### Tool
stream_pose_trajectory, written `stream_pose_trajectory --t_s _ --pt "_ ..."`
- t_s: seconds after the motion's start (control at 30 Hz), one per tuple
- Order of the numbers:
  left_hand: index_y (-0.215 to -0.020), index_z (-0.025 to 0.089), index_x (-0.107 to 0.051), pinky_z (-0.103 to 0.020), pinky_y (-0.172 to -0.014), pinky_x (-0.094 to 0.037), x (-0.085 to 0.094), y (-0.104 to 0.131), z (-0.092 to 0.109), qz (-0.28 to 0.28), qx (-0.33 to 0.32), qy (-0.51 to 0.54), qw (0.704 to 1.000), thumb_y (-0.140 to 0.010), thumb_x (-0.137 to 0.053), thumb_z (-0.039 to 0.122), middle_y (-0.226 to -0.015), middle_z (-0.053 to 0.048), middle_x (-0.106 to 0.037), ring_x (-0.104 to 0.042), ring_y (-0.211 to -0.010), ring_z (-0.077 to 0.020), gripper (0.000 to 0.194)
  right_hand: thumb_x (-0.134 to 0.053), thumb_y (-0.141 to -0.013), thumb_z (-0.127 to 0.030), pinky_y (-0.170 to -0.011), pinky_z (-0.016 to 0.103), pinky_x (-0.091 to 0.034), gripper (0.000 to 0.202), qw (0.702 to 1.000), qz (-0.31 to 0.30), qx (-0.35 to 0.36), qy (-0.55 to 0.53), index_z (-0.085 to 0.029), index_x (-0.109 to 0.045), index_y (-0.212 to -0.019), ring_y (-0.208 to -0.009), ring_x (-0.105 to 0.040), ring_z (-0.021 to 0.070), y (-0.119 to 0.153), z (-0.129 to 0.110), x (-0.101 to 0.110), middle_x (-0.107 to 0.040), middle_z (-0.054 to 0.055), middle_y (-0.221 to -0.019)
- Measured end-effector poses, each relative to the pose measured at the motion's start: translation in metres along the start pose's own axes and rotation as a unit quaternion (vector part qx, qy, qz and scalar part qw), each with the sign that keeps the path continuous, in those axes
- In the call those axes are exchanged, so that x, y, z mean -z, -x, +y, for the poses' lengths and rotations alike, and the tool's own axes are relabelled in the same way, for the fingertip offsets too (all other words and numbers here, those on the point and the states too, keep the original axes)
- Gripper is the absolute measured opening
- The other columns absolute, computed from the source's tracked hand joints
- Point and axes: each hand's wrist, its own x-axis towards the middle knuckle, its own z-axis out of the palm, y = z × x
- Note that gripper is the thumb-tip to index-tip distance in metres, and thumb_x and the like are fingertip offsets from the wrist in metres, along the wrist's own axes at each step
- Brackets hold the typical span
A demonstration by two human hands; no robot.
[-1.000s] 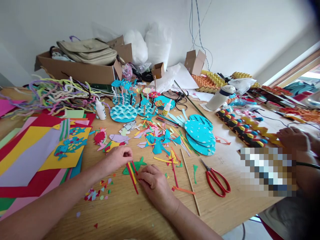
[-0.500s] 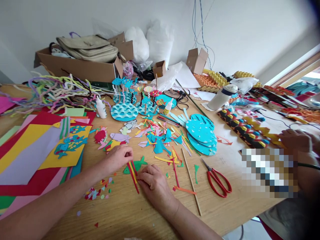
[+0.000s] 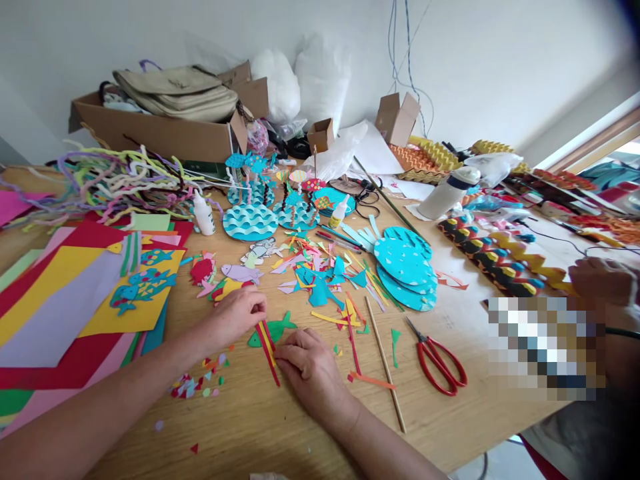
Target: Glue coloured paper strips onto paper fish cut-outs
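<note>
My left hand (image 3: 246, 308) pinches the upper ends of red and yellow paper strips (image 3: 268, 351), which slant down toward me. My right hand (image 3: 309, 365) is closed, its thumb and fingertips at the right edge of the same strips. Partly behind the strips lies a green paper fish (image 3: 281, 327). Beyond my left hand sit a purple paper fish (image 3: 241, 273) and a red one (image 3: 202, 272). Small coloured paper bits (image 3: 190, 385) are scattered under my left forearm. A thin wooden stick (image 3: 385, 363) and red-handled scissors (image 3: 439, 363) lie right of my right hand.
Coloured paper sheets (image 3: 60, 300) cover the left side. Teal paper discs (image 3: 405, 263), scraps (image 3: 320, 280), glue bottles (image 3: 204, 217) and finished fish stands (image 3: 297, 215) fill the middle. Behind stands a cardboard box (image 3: 155, 137). Another person's hand (image 3: 603, 277) is at the right.
The camera view has shifted very slightly. Both hands and the paper strips stay in practically the same position.
</note>
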Motion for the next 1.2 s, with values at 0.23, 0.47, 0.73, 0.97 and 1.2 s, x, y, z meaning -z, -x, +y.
stream_pose_trajectory --t_s 0.23,0.47,0.73,0.97,1.2 --pt "-0.057 0.019 -0.051 -0.023 -0.052 -0.031 0.0009 0.0011 -0.0001 -0.002 0.0 -0.004 1.0 -0.067 -0.049 0.013 -0.063 0.003 -0.049 -0.047 -0.059 -0.0126 0.012 -0.055 -0.079 -0.013 -0.067 0.026 -0.04 0.014 1.0 -0.008 -0.005 0.002 -0.021 -0.067 -0.08 -0.074 -0.051 0.0144 -0.0004 -0.0011 0.0015 -0.063 0.002 -0.078" --pt "-0.058 0.019 -0.051 -0.023 -0.052 -0.03 0.0026 0.0018 0.0027 -0.004 0.003 -0.005 1.0 -0.068 -0.049 0.013 -0.064 0.002 -0.049 -0.047 -0.06 -0.0129 0.012 -0.055 -0.08 -0.013 -0.067 0.026 -0.041 0.014 1.0 -0.012 -0.006 0.002 -0.021 -0.066 -0.081 -0.075 -0.052 0.0144 -0.001 -0.0015 0.0025 -0.063 0.002 -0.078" --pt "-0.057 0.019 -0.05 -0.023 -0.052 -0.029 0.0039 0.0029 0.0059 -0.008 0.011 -0.013 1.0 -0.067 -0.049 0.012 -0.064 0.002 -0.049 -0.046 -0.061 -0.0132 0.012 -0.057 -0.078 -0.011 -0.067 0.026 -0.04 0.014 1.0 -0.009 -0.005 -0.002 -0.021 -0.067 -0.081 -0.075 -0.052 0.0146 -0.0001 -0.0017 0.0024 -0.063 0.002 -0.079" --pt "-0.058 0.019 -0.049 -0.023 -0.053 -0.031 0.0025 0.002 0.0056 -0.015 0.007 -0.017 1.0 -0.067 -0.048 0.011 -0.064 0.002 -0.048 -0.046 -0.061 -0.0134 0.013 -0.055 -0.079 -0.012 -0.068 0.027 -0.041 0.015 1.0 -0.016 -0.006 -0.005 -0.021 -0.066 -0.082 -0.075 -0.052 0.0148 -0.0004 -0.0018 0.0034 -0.063 0.002 -0.079" --pt "-0.058 0.019 -0.048 -0.024 -0.053 -0.031 0.0017 0.0013 0.0052 -0.016 0.004 -0.022 1.0 -0.067 -0.048 0.011 -0.063 0.002 -0.049 -0.046 -0.061 -0.0136 0.013 -0.053 -0.08 -0.013 -0.068 0.027 -0.041 0.015 1.0 -0.01 0.002 -0.002 -0.021 -0.066 -0.081 -0.075 -0.053 0.0145 0.0 -0.002 0.0035 -0.063 0.002 -0.079"
